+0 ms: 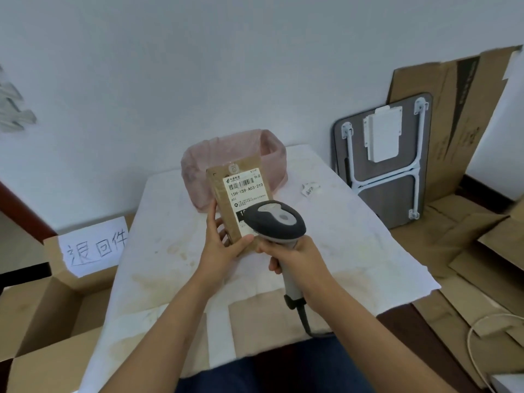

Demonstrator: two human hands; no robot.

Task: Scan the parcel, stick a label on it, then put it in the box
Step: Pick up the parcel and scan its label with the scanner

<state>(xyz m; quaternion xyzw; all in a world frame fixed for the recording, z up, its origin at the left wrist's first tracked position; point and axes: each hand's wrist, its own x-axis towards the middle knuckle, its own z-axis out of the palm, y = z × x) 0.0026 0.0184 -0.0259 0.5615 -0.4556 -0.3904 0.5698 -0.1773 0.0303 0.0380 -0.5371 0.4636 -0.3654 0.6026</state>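
At the far left an open cardboard box (pixel 56 302) is standing beside the table, a handwritten paper sign (pixel 95 246) taped to its flap. Next along, the left hand (pixel 224 245) is gripping the brown parcel (pixel 238 199) by its lower edge, holding it upright above the table with its printed shipping label (pixel 247 191) facing the person. The right hand (pixel 295 256) is wrapped around the handle of the barcode scanner (pixel 276 219), whose head is pointing at the label from very close — it is covering the label's lower part. That closeness is likely the risk: the beam may be missing the barcode near the top edge, and a tilt of the parcel could spoil the read. The thumb-and-finger hold also looks light enough to slip. The table (pixel 326 239) is wearing a stained white cloth; a pink-lined bin (pixel 198 165) is sitting behind the parcel, small label slips (pixel 310 190) are lying further right, and a folded table (pixel 382 157) and flattened cardboard (pixel 448 123) are leaning on the white wall.
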